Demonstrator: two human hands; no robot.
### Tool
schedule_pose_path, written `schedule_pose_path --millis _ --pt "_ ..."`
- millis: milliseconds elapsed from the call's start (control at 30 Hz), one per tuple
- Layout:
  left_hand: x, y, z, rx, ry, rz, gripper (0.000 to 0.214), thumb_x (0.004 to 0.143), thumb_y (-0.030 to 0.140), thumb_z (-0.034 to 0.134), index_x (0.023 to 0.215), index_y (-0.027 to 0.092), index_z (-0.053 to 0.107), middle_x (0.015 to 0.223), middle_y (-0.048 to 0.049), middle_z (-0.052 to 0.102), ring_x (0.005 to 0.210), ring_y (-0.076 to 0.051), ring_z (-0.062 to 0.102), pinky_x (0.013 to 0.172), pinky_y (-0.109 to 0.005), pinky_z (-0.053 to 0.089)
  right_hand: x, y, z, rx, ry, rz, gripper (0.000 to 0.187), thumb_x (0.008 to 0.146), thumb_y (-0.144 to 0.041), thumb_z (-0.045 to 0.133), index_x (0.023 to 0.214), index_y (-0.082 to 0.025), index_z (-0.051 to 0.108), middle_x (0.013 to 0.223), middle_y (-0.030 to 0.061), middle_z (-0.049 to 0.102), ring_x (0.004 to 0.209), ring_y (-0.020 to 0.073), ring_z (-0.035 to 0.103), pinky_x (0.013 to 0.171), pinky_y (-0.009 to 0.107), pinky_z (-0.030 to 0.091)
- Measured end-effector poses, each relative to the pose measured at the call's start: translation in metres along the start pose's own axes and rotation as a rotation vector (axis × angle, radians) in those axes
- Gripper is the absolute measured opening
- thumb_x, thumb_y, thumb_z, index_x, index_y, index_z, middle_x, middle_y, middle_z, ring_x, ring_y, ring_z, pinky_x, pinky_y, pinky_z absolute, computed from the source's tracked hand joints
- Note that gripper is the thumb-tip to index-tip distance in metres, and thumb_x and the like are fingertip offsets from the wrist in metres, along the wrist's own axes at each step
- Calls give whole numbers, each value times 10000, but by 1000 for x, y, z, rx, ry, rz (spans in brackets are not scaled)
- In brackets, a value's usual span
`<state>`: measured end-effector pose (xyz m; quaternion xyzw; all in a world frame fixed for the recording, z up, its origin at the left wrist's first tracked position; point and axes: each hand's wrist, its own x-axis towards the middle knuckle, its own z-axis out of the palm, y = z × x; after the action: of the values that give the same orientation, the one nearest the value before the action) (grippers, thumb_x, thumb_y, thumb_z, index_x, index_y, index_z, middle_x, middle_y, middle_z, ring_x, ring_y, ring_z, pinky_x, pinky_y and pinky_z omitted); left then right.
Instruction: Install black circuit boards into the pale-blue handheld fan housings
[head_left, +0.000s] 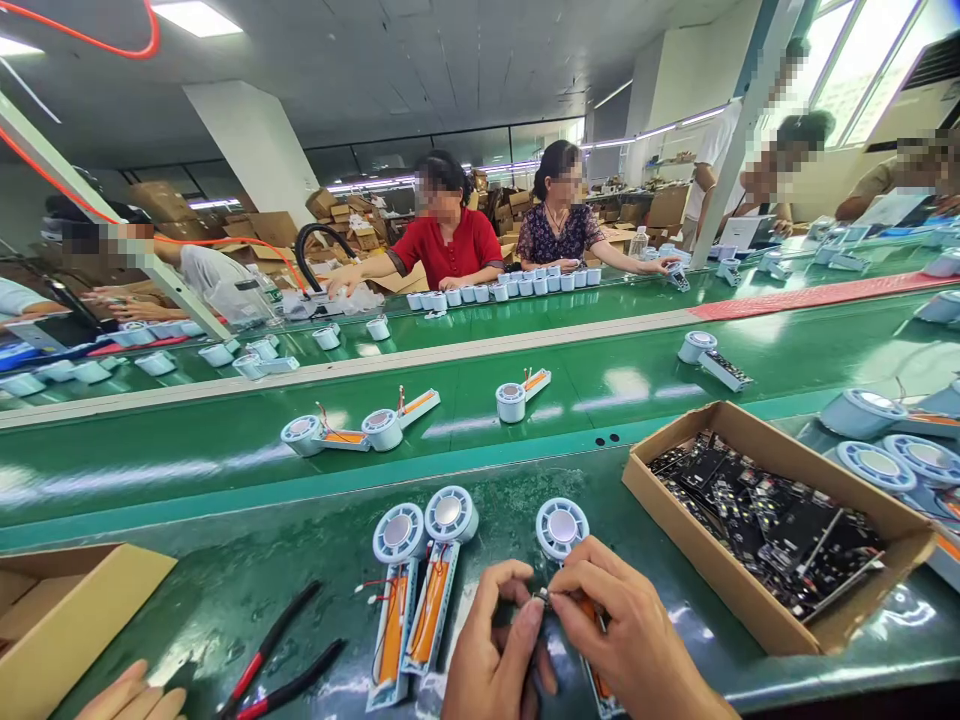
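Observation:
Above the bench, my left hand (499,640) and my right hand (626,625) meet with closed fingertips, pinching a small white connector (541,594) between them. Partly behind my right hand is a light-blue device (562,528) with a round, silver-centred head; most of its handle is covered. To the left of my hands lie two similar devices (448,512) (398,533), their open handles showing orange battery packs (431,610) and thin red wires. Small white plugs (366,594) stick out from the leftmost one.
A cardboard box (697,575) of black circuit boards stands at right. Red-and-black pliers (277,650), another person's hand (135,697) and a second cardboard box (90,610) are at left. A green conveyor (465,460) carries more devices; co-workers sit across it.

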<state>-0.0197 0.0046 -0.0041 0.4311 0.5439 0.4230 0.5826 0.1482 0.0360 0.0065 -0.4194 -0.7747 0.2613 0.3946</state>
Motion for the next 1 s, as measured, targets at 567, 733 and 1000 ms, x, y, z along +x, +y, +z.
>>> schedule_pose_path --millis 567,733,1000 --pt "-8 -2 2 199 122 229 368 939 431 564 1196 226 728 1026 -86 690 572 -126 622 566 -249 532 1 -5 2 -304 -9 -226 267 992 -88 427 830 -191 612 775 41 590 699 185 525 663 303 427" --pt "-9 0 3 385 164 311 349 958 362 527 1237 270 717 1108 -77 700 741 -180 682 852 -340 574 -2 2 8 -267 -33 -199 289 1009 -96 394 827 -181 601 779 47 564 708 177 530 658 290 433" --pt "-6 -23 13 481 302 534 415 976 269 482 1329 433 626 1160 -12 717 1042 -262 697 911 -419 604 -2 3 11 -253 -37 -162 293 1001 -93 391 768 -186 543 766 39 536 663 154 511 611 267 410"
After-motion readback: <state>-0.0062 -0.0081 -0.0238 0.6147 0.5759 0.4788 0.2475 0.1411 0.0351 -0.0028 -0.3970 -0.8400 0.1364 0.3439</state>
